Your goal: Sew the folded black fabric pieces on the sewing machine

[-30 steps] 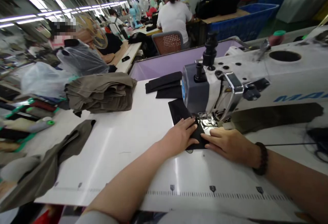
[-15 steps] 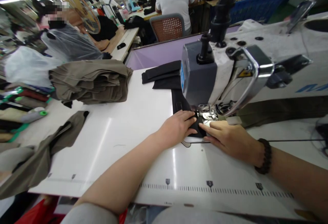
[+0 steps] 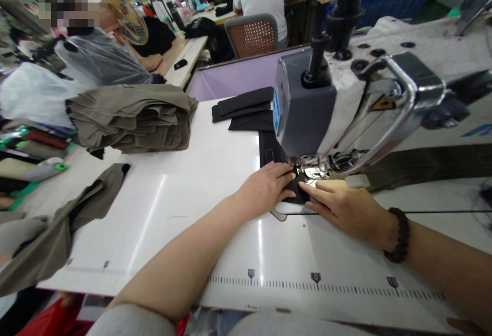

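Observation:
My left hand (image 3: 265, 190) lies flat on a small black fabric piece (image 3: 295, 192) at the presser foot (image 3: 312, 172) of the sewing machine (image 3: 346, 105). My right hand (image 3: 340, 208), with a dark bead bracelet (image 3: 400, 236) on its wrist, presses the same piece from the right, fingertips touching it. The black fabric runs back under the machine head to the far side (image 3: 267, 151). The needle area is partly hidden by the machine head.
Folded black pieces (image 3: 244, 107) lie behind the machine. A stack of olive garments (image 3: 130, 118) sits at the left, another olive piece (image 3: 61, 228) hangs over the table's left edge. A printed ruler (image 3: 315, 282) runs along the front edge. Other people work at tables beyond.
The black piece has fed farther under the presser foot, with less of it showing in front. Both hands stayed on it. My head moved closer to the machine.

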The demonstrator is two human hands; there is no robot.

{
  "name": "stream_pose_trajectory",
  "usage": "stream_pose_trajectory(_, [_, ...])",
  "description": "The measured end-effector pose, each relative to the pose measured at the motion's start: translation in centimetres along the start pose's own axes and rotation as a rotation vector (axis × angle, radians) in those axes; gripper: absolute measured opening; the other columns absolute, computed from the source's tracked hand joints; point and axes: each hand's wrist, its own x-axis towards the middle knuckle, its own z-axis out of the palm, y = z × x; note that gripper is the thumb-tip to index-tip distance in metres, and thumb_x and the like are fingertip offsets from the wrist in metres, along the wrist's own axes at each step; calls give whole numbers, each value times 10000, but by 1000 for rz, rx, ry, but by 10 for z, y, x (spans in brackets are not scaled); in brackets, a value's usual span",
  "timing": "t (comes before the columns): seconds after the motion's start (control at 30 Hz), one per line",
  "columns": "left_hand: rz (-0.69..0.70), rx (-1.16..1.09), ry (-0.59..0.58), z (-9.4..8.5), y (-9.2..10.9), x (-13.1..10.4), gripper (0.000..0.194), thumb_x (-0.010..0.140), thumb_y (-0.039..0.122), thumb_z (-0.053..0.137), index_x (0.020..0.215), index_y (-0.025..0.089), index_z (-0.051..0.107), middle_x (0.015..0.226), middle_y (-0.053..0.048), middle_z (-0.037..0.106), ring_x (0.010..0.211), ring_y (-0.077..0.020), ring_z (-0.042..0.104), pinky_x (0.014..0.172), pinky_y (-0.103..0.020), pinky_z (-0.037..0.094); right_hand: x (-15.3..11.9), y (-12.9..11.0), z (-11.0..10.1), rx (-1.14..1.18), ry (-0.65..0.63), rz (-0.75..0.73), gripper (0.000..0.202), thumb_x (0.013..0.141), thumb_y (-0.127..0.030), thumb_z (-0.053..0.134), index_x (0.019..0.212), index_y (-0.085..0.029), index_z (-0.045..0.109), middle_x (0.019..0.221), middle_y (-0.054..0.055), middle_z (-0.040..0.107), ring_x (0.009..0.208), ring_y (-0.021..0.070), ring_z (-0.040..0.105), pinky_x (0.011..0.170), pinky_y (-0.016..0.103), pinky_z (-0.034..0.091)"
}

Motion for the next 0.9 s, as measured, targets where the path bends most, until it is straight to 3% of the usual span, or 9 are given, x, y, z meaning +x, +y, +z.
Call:
stream_pose_trajectory(0.37, [28, 13, 45, 2, -2, 0, 345, 860, 318, 518, 1094, 68, 563, 1149, -128, 568, 1119, -225, 501, 948, -344, 430, 1, 0, -1, -50, 16, -5, 321, 886, -276, 416, 1130, -122, 558, 866, 84, 649, 770, 168, 596, 650, 273, 445])
stream_pose_trajectory(0.57, [222, -22, 34, 0, 8, -7, 251, 911, 242, 424, 927, 125, 646, 1013, -70, 615, 929, -176, 567, 853, -290, 474, -3, -1, -10, -32, 29, -153, 364, 923, -336, 324, 920, -164, 644, 649, 24, 587, 571, 125, 543, 516, 262, 372])
stream_pose_trajectory(0.9, [188, -59, 21, 0, 8, -5, 254, 917, 211, 407, 948, 106, 636, 1023, -85, 616, 966, -172, 566, 863, -290, 481, -2, -1, -7, -6, 20, -80, 363, 921, -337, 323, 935, -158, 639, 660, 28, 590, 590, 130, 555, 528, 262, 377])
